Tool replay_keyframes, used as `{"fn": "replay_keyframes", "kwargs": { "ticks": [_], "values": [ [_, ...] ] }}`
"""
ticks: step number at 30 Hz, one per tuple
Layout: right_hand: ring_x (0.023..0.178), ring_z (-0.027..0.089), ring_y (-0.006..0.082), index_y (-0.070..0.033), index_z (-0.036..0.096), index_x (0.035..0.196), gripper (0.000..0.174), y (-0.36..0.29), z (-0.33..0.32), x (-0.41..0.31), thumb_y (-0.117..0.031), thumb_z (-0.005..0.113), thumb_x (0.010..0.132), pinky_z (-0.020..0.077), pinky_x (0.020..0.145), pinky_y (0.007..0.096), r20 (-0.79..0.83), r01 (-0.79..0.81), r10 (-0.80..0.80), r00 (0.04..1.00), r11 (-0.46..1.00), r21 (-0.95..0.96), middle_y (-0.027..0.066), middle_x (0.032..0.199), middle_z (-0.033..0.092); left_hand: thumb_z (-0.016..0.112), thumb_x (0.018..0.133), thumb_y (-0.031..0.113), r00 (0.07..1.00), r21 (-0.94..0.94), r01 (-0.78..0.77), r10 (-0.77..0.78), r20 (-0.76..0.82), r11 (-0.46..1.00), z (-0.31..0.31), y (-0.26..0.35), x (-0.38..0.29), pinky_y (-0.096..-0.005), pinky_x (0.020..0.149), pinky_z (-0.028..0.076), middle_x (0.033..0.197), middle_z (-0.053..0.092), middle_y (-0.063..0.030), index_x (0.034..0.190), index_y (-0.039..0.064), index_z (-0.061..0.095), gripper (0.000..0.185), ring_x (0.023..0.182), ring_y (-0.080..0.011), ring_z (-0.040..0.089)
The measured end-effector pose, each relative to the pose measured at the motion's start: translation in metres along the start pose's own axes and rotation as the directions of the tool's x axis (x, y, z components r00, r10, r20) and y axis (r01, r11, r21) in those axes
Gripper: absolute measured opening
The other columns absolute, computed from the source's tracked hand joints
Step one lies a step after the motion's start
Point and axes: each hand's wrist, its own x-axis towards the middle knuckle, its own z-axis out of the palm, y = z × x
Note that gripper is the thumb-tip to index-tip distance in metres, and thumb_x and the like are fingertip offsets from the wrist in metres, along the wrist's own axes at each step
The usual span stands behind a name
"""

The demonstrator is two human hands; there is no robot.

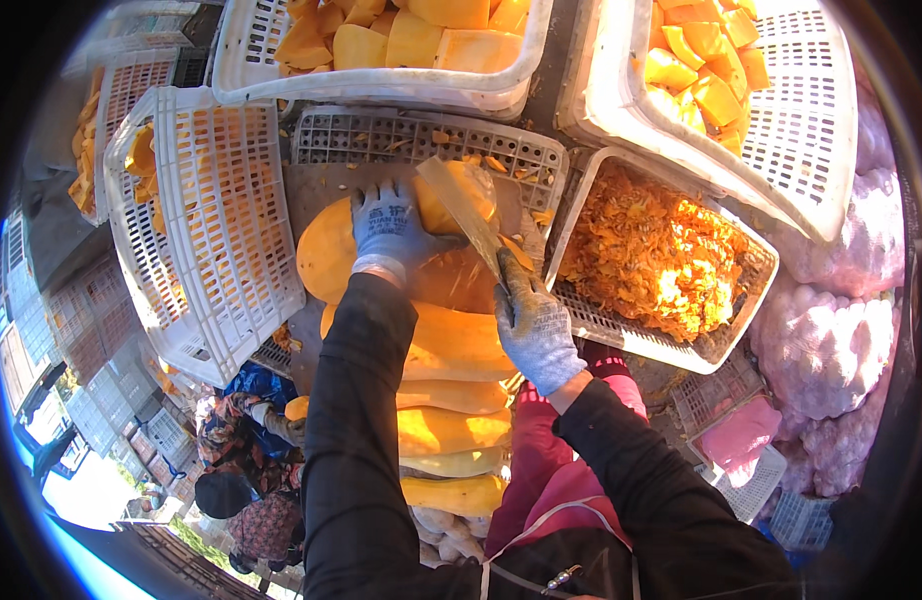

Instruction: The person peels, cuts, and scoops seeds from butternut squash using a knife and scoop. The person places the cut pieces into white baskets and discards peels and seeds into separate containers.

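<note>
My left hand (392, 231), in a grey-blue work glove, lies spread on a pumpkin piece (327, 251) at the left of the work surface, its fingers pointing away from me. My right hand (534, 322), in a matching stained glove, grips the handle of a broad knife (461, 214). The blade slants up and left across a rounded pumpkin piece (472, 196). A perforated crate (431, 124) lies behind the brown board (318, 180). Nearer to me, several long orange squashes (453, 431) lie crosswise in a row.
White crates of cut pumpkin stand ahead (378, 86), ahead right (798, 112) and left (228, 232). A crate (761, 289) of stringy pulp and seeds sits at my right, beside net sacks (821, 352) of pale produce. A co-worker (258, 465) is at the lower left.
</note>
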Motion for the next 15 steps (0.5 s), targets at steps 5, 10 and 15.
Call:
{"fn": "replay_keyframes", "kwargs": {
  "ticks": [5, 10, 15],
  "values": [
    [0.079, 0.068, 0.0453, -0.016, 0.039, 0.154, 0.063, -0.012, -0.001, -0.006, -0.02, 0.06, 0.094, 0.0558, 0.069, 0.0529, 0.021, -0.043, 0.044, 0.999, 0.997, -0.059, 0.0271, 0.099, 0.066, 0.077, 0.057, 0.082, 0.999, 0.041, 0.007, -0.008, 0.043, 0.999, 0.0, 0.001, 0.001, -0.0563, 0.122, 0.019, 0.142, 0.052, -0.0209, 0.144, 0.0, 0.047, 0.123, 0.138, -0.0353, 0.044],
    [0.078, 0.068, 0.0451, -0.013, 0.037, 0.154, 0.065, -0.016, -0.006, -0.012, -0.019, 0.06, 0.094, 0.0556, 0.07, 0.053, 0.05, -0.067, 0.071, 0.996, 0.995, -0.078, 0.0266, 0.097, 0.066, 0.077, 0.06, 0.078, 0.999, 0.065, -0.013, 0.01, 0.048, 0.998, -0.007, 0.002, -0.001, -0.0549, 0.12, 0.023, 0.142, 0.051, -0.0204, 0.142, -0.001, 0.049, 0.117, 0.138, -0.0366, 0.043],
    [0.08, 0.068, 0.0449, -0.014, 0.035, 0.156, 0.068, -0.017, -0.001, -0.012, -0.018, 0.06, 0.093, 0.0556, 0.07, 0.0527, -0.005, -0.024, 0.024, 1.0, 0.998, -0.064, 0.0268, 0.097, 0.066, 0.076, 0.065, 0.071, 0.997, 0.011, 0.003, -0.004, 0.083, 1.0, -0.011, 0.0, 0.001, -0.0537, 0.121, 0.023, 0.144, 0.049, -0.0203, 0.143, -0.005, 0.047, 0.112, 0.14, -0.0362, 0.041]
  ]
}}
